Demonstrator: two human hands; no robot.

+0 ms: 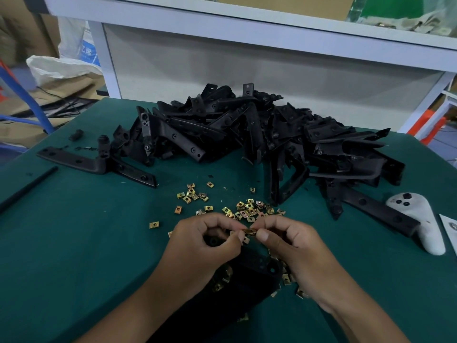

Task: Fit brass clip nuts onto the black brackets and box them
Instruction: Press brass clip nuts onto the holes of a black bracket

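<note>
A brass clip nut [249, 231] sits between both hands, pinched by the fingertips of my left hand [212, 243] and my right hand [291, 241]. My left hand also holds the end of a black bracket [257, 266], which runs down between my forearms; its upper end is hidden in the palm. Several loose brass clip nuts [247, 209] lie scattered on the green mat just beyond my hands, and a few more lie beside the bracket. A big heap of black brackets [247, 129] fills the middle of the table.
A single black bracket [94, 162] lies at the left, with a thin black rod [27, 189] nearer the edge. A white handheld controller [418, 219] rests at the right next to a long bracket. A white shelf frame [222, 23] stands behind the green mat [86, 243].
</note>
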